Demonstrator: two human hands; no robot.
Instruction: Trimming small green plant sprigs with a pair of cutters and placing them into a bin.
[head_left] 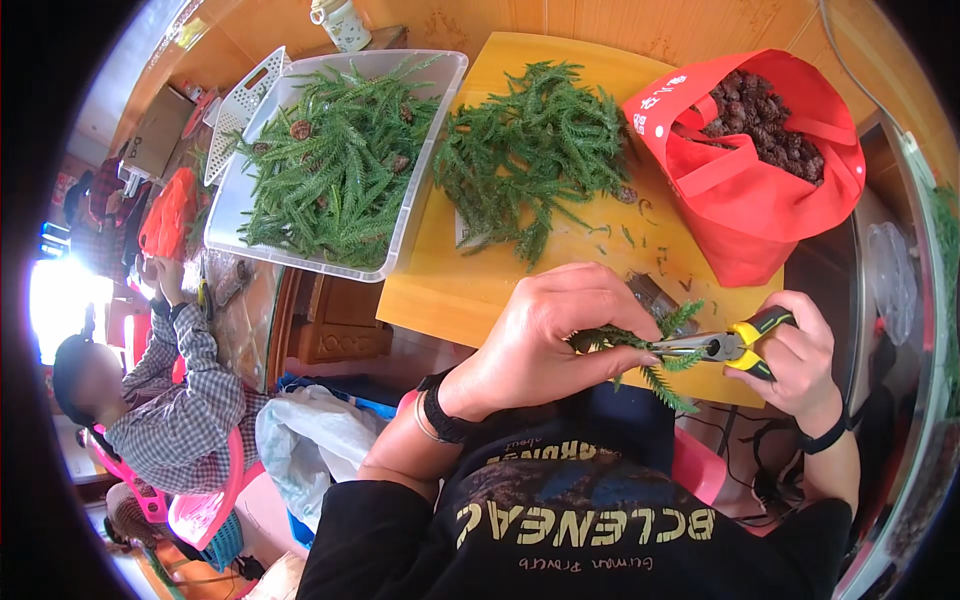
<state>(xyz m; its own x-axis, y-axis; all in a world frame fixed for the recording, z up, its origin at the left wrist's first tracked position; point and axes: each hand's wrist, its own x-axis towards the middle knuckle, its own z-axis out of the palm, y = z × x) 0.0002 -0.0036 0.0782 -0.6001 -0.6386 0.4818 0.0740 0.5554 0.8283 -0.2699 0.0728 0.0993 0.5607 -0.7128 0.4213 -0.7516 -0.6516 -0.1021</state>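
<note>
In front of my chest, my left hand (560,335) pinches a green artificial pine sprig (672,372) between thumb and fingers. My right hand (795,360) grips a pair of pliers (735,346) with yellow and black handles. Their metal jaws reach toward my left fingertips and lie against the sprig; what exactly they bite on is too small to tell. Beyond my hands, a loose pile of green pine sprigs (540,140) lies on the yellow table (440,290). A red bag (735,235) full of brown pine cones (755,115) stands to the right.
A clear plastic bin (395,262) holds many pine sprigs with some cones among them. Behind it are a white basket (245,110) and a patterned cup (340,25). At left, a person in a checked shirt (185,410) sits handling an orange-red bag (168,215). Green scraps litter the tabletop.
</note>
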